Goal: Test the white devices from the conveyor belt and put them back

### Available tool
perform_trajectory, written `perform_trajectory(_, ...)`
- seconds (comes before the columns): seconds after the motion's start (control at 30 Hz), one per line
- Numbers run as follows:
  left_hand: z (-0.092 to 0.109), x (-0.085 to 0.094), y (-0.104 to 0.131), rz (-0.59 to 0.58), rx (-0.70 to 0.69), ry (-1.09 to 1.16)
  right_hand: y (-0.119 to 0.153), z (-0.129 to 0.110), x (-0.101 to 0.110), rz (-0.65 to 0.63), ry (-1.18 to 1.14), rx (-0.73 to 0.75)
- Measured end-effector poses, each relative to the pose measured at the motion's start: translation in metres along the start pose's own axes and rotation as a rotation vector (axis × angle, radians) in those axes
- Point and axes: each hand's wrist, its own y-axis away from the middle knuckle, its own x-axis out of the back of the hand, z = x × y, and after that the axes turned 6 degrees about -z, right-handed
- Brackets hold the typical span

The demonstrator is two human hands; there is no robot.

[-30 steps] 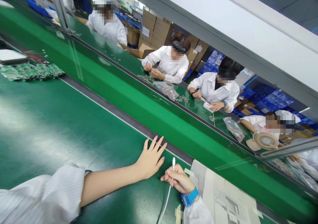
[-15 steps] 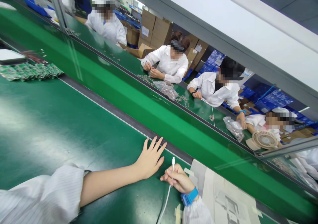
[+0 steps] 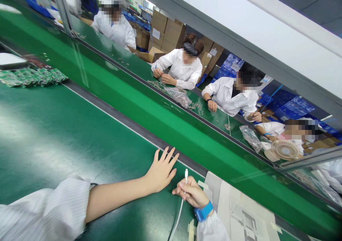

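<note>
My left hand point(image 3: 161, 172) lies flat with spread fingers on the green work surface point(image 3: 107, 137), its fingertips on the dark strip at the far edge. Just right of it, my right hand point(image 3: 193, 194) pinches a white cable point(image 3: 176, 221) between thumb and fingers. The cable's plug point(image 3: 186, 175) points upward, and its cord trails down toward the bottom of the view. A blue wrist strap point(image 3: 203, 211) is around my right wrist. Beside that wrist lies a pale taped-down board point(image 3: 227, 198) with a grey printed picture.
Stacked green circuit boards point(image 3: 32, 77) sit at the far left. A green conveyor belt point(image 3: 128, 105) runs diagonally beyond my work surface. Across it, people in white coats sit by small metal parts, plastic bags point(image 3: 251, 138) and a beige fan point(image 3: 285, 149).
Both my hands and the cable stay where they were. Across the belt, a co-worker has drawn a hand back from the plastic bag, and another person's arm has shifted near the fan.
</note>
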Motion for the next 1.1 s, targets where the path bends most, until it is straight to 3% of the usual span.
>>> perform_trajectory(0.87, 0.000, 0.000, -0.001, -0.005, -0.002, -0.004, 0.000, 0.003, 0.002, 0.025, 0.003, -0.017)
perform_trajectory(1.1, 0.000, 0.001, 0.001, -0.014, -0.003, -0.034, -0.004, 0.000, -0.011, 0.133, -0.019, 0.036)
